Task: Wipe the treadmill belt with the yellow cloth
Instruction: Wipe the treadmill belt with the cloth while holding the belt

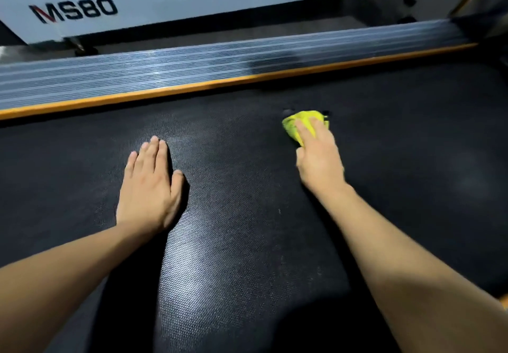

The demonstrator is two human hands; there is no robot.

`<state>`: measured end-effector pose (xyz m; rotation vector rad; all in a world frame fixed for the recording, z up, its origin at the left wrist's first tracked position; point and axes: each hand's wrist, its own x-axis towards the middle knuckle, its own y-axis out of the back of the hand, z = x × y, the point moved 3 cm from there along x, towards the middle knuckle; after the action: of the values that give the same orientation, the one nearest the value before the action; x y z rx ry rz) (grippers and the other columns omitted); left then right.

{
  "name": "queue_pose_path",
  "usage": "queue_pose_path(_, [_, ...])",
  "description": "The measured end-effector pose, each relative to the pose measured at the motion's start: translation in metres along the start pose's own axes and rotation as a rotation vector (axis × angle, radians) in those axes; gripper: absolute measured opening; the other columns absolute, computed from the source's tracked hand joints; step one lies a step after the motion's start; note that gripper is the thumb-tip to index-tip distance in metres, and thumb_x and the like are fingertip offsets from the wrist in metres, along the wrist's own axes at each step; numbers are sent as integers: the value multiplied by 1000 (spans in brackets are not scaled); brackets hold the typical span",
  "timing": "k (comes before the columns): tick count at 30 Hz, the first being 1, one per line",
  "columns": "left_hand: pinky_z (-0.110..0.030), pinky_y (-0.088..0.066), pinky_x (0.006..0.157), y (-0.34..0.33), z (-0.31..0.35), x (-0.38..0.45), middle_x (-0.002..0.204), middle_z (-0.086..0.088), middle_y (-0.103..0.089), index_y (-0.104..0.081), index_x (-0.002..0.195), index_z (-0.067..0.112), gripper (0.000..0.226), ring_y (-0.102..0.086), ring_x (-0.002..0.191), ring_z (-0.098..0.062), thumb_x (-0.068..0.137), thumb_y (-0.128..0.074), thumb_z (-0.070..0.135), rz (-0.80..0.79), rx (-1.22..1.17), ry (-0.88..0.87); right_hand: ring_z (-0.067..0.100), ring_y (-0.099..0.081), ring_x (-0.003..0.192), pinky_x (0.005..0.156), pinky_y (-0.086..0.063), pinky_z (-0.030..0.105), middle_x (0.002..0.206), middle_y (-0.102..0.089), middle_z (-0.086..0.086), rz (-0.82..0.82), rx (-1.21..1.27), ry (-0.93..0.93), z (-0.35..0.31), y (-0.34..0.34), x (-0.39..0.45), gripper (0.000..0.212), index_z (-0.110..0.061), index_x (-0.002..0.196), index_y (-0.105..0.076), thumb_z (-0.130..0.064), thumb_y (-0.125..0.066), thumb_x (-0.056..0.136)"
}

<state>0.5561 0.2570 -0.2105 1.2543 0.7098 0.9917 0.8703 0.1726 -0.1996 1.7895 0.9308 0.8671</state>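
At centre left the left hand (149, 185) lies flat, fingers straight and together, holding nothing on the dark treadmill belt (247, 242), while right of centre the right hand (319, 154) presses the bunched yellow cloth (298, 125) onto the belt below the orange edge strip (192, 88).

The light was dim and came from above, laying a pale sheen down the middle of the treadmill belt (220, 242) between my forearms while its right side and near corners sank almost to black. My left hand (149, 185) threw a soft dark shadow to its right, and my right hand (319, 157) and the yellow cloth (299, 124) looked smeared with motion blur. The ribbed side rail (192, 69) and the MS80 lettering (74, 11) were soft, and the wide lens bowed straight edges toward the frame's borders.
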Motion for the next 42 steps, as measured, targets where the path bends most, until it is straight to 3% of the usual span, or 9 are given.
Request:
queue_pose_path(5, [-42, -5, 128, -3, 0, 0, 168, -14, -18, -23, 158, 3, 73, -13, 156, -25, 99, -17, 45, -10, 8, 14, 21, -48, 125, 104, -30, 9, 144, -51, 11, 21, 156, 65, -81, -17, -35, 54, -20, 134, -60, -10, -44, 83])
queue_pose_path(10, [-47, -13, 126, -1, -6, 3, 165, -19, -25, -30, 155, 0, 72, -23, 153, -33, 96, -18, 39, -2, -25, -31, 35, -51, 129, 102, -47, 44, 141, -54, 17, -94, 164, 501, -151, -41, -82, 54, -22, 134, -59, -14, -50, 81])
queue_pose_path(16, [-46, -11, 127, -2, -2, 3, 165, -19, -25, -29, 155, 0, 68, -21, 154, -32, 98, -21, 36, 6, -13, -9, 35, -42, 129, 107, -40, 41, 150, -38, 11, 28, 1, 3, 8, 17, -42, 65, -26, 142, -48, -12, -43, 78])
queue_pose_path(20, [-44, -9, 127, -2, -1, 3, 166, -17, -23, -28, 156, 2, 69, -19, 154, -30, 98, -20, 38, 3, -14, 12, 32, -53, 110, 94, -43, 23, 132, -53, 24, 73, 150, -81, -41, 10, -69, 52, -5, 133, -55, -4, -50, 81])
queue_pose_path(22, [-44, -10, 127, -2, -1, 4, 165, -18, -24, -29, 156, 1, 69, -21, 154, -31, 97, -22, 36, 1, -28, 2, 30, -58, 105, 85, -43, 18, 121, -62, 24, 76, 234, 79, -97, -9, -106, 42, -6, 122, -63, -3, -50, 82])
queue_pose_path(25, [-46, -12, 126, 1, -4, 4, 164, -20, -27, -31, 155, -1, 68, -25, 152, -36, 96, -23, 33, 6, -48, -24, 32, -43, 135, 108, -39, 42, 144, -48, 16, -123, 207, 419, -163, -26, -157, 53, -19, 138, -54, -12, -52, 85])
queue_pose_path(31, [-48, -15, 125, 1, -1, 3, 162, -24, -30, -33, 153, -3, 68, -28, 149, -41, 95, -25, 33, 31, -38, -14, 35, -45, 133, 113, -36, 40, 149, -45, 14, -4, 95, 196, -20, 13, -119, 79, -26, 140, -54, -1, -50, 65])
queue_pose_path(34, [-51, -18, 124, 0, 1, 1, 161, -24, -30, -33, 153, -2, 70, -29, 148, -42, 97, -22, 38, 23, 13, 21, 37, -41, 129, 108, -37, 42, 152, -33, 15, -23, -33, 71, 59, 45, -112, 73, -22, 148, -39, -4, -53, 78])
queue_pose_path(42, [-54, -22, 122, 5, 64, -146, 162, -23, -30, -33, 154, 2, 68, -31, 147, -43, 97, -26, 38, -82, 22, 5, 35, -29, 140, 111, -32, 46, 158, -23, 18, -32, -59, 37, 50, 51, -115, 64, -19, 152, -31, -14, -51, 91])
